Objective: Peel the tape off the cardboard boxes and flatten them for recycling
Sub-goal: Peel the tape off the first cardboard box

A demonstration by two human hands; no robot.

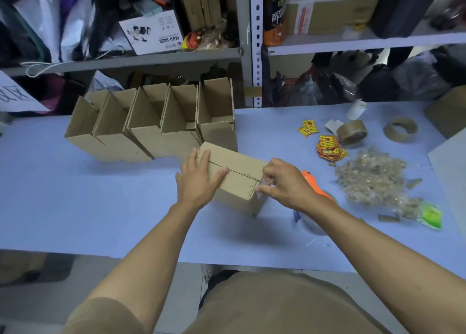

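Left hand (199, 179) flat on box (239, 179) — right hand (285, 182) pinches clear tape (263, 186), barely visible.

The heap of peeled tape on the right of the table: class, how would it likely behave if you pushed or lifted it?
The heap of peeled tape looks crumpled and airy, so probably very light. Its tangled strips would likely cling and lift as a clump.

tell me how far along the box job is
Done: a heap of crumpled clear tape lies on the blue table. In hand: left hand steadies the closed brown cardboard box while right hand pinches tape at its end. Left: five open boxes stand unflattened.
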